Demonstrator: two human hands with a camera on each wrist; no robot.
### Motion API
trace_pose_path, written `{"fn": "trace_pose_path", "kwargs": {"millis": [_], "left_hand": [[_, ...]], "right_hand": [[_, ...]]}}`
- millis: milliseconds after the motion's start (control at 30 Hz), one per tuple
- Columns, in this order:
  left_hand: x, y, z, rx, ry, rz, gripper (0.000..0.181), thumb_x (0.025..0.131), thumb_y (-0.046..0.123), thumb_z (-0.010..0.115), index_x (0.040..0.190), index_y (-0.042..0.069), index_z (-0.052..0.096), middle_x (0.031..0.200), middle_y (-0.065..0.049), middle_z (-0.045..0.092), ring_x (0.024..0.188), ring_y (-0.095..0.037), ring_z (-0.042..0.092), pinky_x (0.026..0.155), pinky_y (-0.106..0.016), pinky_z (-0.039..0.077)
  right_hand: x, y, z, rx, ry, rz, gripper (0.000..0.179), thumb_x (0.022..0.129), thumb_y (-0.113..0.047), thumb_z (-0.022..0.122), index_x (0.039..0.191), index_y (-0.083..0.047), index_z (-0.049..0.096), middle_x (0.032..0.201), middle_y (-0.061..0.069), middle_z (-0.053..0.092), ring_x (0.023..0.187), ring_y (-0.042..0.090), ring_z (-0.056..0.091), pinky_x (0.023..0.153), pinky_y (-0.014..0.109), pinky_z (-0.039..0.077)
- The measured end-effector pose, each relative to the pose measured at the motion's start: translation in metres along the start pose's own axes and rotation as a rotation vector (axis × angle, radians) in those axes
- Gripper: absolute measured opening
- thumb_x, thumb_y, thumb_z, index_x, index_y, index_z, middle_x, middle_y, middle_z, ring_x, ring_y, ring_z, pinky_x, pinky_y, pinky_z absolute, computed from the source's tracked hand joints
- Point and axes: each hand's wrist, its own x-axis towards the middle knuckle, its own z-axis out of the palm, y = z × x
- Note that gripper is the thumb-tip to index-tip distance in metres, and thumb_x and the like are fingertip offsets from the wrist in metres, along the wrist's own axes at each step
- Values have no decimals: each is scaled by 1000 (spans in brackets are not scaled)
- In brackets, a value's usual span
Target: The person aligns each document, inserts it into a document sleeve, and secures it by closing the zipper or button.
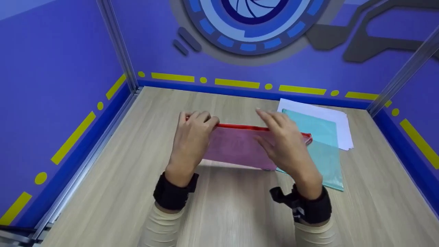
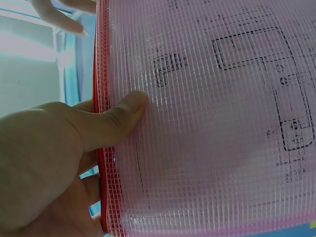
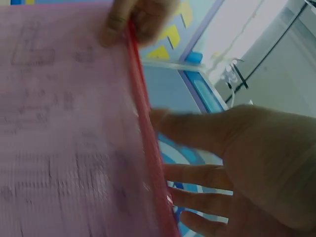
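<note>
Both wrists low over desk (image 1: 103,192); left hand (image 1: 192,144) pinches pink mesh pouch (image 1: 236,147) at its red zipper (image 1: 240,127) end, pouch held up between hands; right hand (image 1: 284,144) fingers straight along zipper; teal folder (image 1: 322,147) just beyond right hand
</note>
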Motion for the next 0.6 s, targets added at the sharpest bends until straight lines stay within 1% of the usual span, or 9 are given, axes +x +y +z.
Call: {"fn": "trace_pose_path", "kwargs": {"millis": [67,167,200,300,333,400,500,533,600], "left_hand": [[0,4,-3,2,17,32,14,96,3,77,105,14,79,96,-5,72,99,-25,69,90,-48,43],[0,8,-6,8,39,57,15,95,1,77,103,14,79,96,-4,73,98,-25,69,96,-50,43],[0,9,-6,6,49,55,14,95,3,78,103,14,79,97,-4,73,99,-25,69,100,-52,42],[0,9,-5,-12,101,32,17,92,9,83,107,15,79,103,-4,73,107,-26,67,112,-62,34],[1,8,-4,-14,123,20,25,90,13,86,114,15,78,110,-5,73,113,-28,65,115,-66,29],[2,5,-4,-21,179,-13,55,84,24,93,134,14,70,129,-9,67,130,-32,57,119,-71,18],[4,-3,-4,-32,284,-90,104,76,43,97,159,10,44,158,-16,46,153,-38,33,123,-71,7],[5,-6,-5,-46,319,-125,116,74,49,97,163,8,35,164,-17,37,157,-38,24,124,-68,3],[7,-11,-5,-94,399,-199,127,73,58,94,164,2,25,169,-18,27,161,-37,13,126,-62,1]], "right_hand": [[1,-5,4,-24,-46,3,58,95,-9,80,150,-9,60,133,17,69,120,36,67,101,52,54],[2,-8,7,-35,-97,18,39,98,-7,75,137,-9,71,118,13,77,100,31,76,85,45,62],[2,-8,8,-36,-100,20,33,98,-7,74,132,-9,75,113,12,78,94,29,77,80,43,63],[2,-6,9,-17,-84,16,23,99,-6,73,121,-8,80,106,11,79,89,27,77,75,41,63],[2,-5,8,-7,-75,10,22,99,-6,73,119,-7,80,105,11,80,88,27,78,74,41,63],[2,-2,7,15,-55,-6,21,99,-5,73,118,-6,80,104,11,80,87,27,78,72,40,63],[1,5,2,56,-13,-31,20,99,-2,72,117,-4,80,103,12,80,87,26,78,73,41,64],[0,8,0,66,9,-40,19,99,-1,71,116,-4,80,103,12,79,86,25,78,73,40,64],[0,14,-5,91,68,-52,16,100,0,71,113,-3,80,99,11,79,83,23,77,71,38,63]]}}
